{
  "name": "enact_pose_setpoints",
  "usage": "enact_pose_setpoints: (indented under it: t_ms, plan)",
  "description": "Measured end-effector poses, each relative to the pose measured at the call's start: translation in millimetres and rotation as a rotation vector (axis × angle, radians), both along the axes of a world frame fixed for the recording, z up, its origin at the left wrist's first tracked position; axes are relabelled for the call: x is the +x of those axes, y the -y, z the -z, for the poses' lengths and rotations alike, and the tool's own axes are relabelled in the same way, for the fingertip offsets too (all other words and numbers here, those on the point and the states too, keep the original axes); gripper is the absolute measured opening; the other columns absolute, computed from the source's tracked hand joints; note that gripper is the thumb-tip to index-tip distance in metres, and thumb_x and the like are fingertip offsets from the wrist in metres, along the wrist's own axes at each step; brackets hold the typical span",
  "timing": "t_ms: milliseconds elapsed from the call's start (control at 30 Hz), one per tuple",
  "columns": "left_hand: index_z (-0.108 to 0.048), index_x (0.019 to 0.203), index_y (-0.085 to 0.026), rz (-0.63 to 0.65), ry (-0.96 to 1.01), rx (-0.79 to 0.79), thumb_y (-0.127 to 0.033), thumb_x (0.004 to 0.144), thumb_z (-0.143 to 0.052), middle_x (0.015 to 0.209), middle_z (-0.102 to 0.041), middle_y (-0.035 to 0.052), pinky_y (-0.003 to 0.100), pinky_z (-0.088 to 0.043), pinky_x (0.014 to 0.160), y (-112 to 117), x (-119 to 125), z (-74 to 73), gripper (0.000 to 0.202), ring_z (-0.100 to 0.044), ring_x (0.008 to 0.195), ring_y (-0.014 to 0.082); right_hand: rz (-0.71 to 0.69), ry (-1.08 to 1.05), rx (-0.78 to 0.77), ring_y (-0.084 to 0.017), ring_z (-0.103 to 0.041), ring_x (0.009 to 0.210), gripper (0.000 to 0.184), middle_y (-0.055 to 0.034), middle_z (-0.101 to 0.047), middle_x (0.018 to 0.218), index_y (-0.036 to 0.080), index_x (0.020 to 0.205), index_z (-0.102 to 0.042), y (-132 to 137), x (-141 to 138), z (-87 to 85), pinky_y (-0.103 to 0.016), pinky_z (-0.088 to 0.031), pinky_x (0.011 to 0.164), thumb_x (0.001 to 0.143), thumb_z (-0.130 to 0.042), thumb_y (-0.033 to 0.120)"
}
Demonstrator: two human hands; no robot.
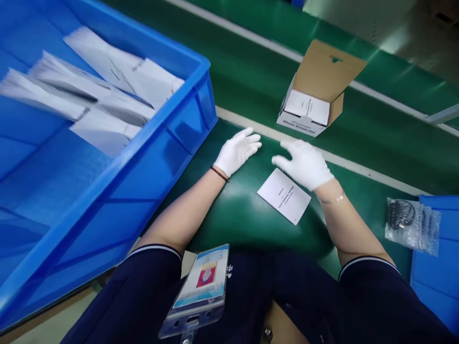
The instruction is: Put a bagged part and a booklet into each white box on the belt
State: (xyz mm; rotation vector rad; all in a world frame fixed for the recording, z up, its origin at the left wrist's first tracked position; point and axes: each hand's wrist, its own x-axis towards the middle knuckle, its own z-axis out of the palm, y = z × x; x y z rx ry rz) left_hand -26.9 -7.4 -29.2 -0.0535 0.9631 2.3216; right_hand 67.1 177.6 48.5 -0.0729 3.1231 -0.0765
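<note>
My left hand (238,152), in a white glove, hovers over the green work surface (229,220) with its fingers stretched out and nothing in them. To its right, my gloved right hand (304,163) is spread with the thumb apart, holding nothing. Just below the right hand lies a white printed booklet (285,196), flat on the green surface. Beyond that hand stands a small white carton (303,125) with its brown lid raised. Another white booklet (309,106) shows inside the carton.
A large blue bin (172,138) with stacks of white booklets (107,95) takes up the left side. On the right, clear plastic bags with dark cables (403,217) lie at the edge of another blue bin (435,272). A pale strip (376,177) crosses the green surface.
</note>
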Motion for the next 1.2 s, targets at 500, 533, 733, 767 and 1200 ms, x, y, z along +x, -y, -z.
enact_pose_setpoints:
  t_ms: [500,533,733,767,1200]
  plan:
    - [-0.058,0.124,-0.016,0.116,-0.271,-0.165,-0.044,0.091,-0.055,0.113,-0.065,0.0110,0.031,-0.052,0.086,2,8,3.3,0.044,-0.066,0.097,0.0198,-0.147,0.290,-0.298,-0.021,-0.063,0.101,0.033,-0.0025,-0.060,0.128,0.025,0.125,-0.058,-6,99,11.7,-0.031,-0.052,0.082,0.099,-0.039,0.032]
    - [-0.060,0.121,-0.015,0.140,-0.299,-0.182,-0.045,0.089,-0.058,0.107,-0.067,0.0110,0.029,-0.053,0.082,2,10,2.3,0.044,-0.067,0.091,0.0190,-0.108,0.277,-0.289,-0.021,-0.064,0.099,0.034,-0.0012,-0.062,0.125,0.027,0.125,-0.059,-8,98,11.3,-0.031,-0.052,0.082,0.099,-0.037,0.031]
    - [-0.054,0.131,-0.014,0.381,-0.348,-0.150,-0.062,0.079,-0.065,0.093,-0.069,0.0120,0.028,-0.055,0.063,-1,35,-6.0,0.072,-0.067,0.069,0.0191,0.198,-0.182,-0.101,-0.023,-0.060,0.110,0.039,-0.0060,-0.057,0.133,0.022,0.129,-0.057,19,95,11.6,-0.035,-0.050,0.090,0.100,-0.032,0.023]
    - [-0.049,0.137,-0.018,0.406,-0.323,-0.159,-0.063,0.076,-0.066,0.102,-0.069,0.0130,0.030,-0.056,0.064,-2,38,-6.6,0.078,-0.067,0.073,0.0205,0.121,-0.213,-0.091,-0.023,-0.055,0.118,0.038,-0.0062,-0.055,0.135,0.021,0.129,-0.057,26,92,13.9,-0.036,-0.047,0.097,0.100,-0.033,0.022]
    - [-0.066,0.112,-0.018,0.046,-0.337,-0.221,-0.018,0.064,-0.084,0.141,-0.050,0.0081,0.045,-0.038,0.113,-12,34,-15.1,0.051,-0.043,0.133,0.0299,1.166,-0.097,0.193,-0.030,-0.058,0.104,0.032,-0.0145,-0.062,0.114,0.019,0.116,-0.066,-170,180,-10.2,-0.041,-0.046,0.089,0.092,-0.053,0.035]
